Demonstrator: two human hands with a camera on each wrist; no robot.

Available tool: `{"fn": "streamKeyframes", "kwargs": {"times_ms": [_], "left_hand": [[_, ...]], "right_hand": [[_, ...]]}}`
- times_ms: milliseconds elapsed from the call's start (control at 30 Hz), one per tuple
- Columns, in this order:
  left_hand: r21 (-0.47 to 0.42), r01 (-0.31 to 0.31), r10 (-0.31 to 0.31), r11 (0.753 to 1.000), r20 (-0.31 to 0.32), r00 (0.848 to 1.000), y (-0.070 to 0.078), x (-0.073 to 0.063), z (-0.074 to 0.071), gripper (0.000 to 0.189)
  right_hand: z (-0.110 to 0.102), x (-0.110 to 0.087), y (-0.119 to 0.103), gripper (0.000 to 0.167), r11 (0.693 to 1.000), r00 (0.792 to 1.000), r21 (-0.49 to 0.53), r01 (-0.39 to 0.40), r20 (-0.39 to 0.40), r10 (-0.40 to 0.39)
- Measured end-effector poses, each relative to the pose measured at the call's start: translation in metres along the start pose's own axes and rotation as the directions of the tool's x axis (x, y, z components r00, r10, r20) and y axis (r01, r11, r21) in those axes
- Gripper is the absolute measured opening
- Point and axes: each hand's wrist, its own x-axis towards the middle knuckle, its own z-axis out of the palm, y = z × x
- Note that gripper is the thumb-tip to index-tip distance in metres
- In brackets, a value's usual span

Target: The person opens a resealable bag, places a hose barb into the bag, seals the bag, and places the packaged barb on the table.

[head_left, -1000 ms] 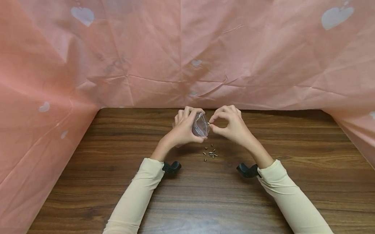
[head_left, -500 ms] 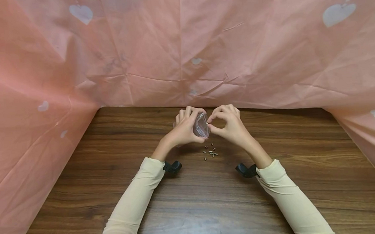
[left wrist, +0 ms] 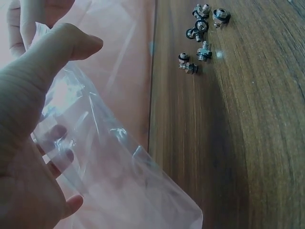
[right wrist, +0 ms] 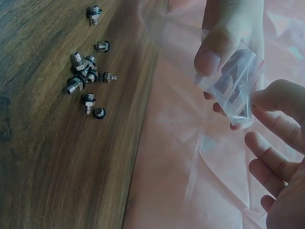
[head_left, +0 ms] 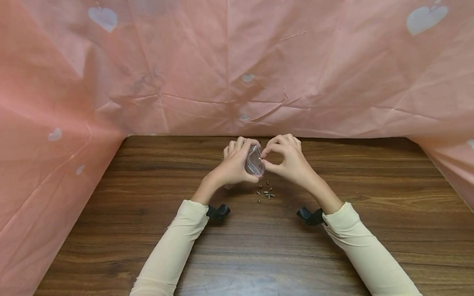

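My left hand (head_left: 231, 167) grips a clear zip bag (head_left: 254, 162), thumb and fingers spreading its mouth towards the right. In the left wrist view the bag's body (left wrist: 126, 167) hangs down below the palm. Thumb and forefinger of my right hand (head_left: 290, 161) pinch a small shiny metal piece (head_left: 260, 158) right at the bag's mouth; the fingertips hide most of it. On the table below both hands lie several small metal threaded fittings (right wrist: 85, 71) with dark rings, some bunched together and others scattered around the bunch.
The dark wood-grain table (head_left: 244, 257) runs back to a pink sheet (head_left: 198, 68) with pale hearts, which hangs behind and along both sides. Black wrist mounts (head_left: 218, 212) project inwards from the two sleeves, near the fittings.
My right hand has shifted slightly left, bringing the pinched metal piece from beside the bag to its mouth. The left hand keeps hold of the bag, and the fittings lie as before.
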Motion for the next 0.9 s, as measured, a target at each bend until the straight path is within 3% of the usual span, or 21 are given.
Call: {"fn": "streamKeyframes", "kwargs": {"times_ms": [533, 900], "left_hand": [[0.008, -0.028, 0.028, 1.000, 0.009, 1.000, -0.0006, 0.0006, 0.0006, 0.086], [-0.008, -0.010, 0.010, 1.000, 0.022, 1.000, -0.0019, 0.0002, -0.0001, 0.087]], "right_hand": [[0.0013, -0.0010, 0.0014, 0.011, 1.000, 1.000, -0.002, 0.010, 0.007, -0.010], [0.0002, -0.0004, 0.0004, 0.013, 1.000, 1.000, -0.003, 0.004, 0.012, -0.004]]}}
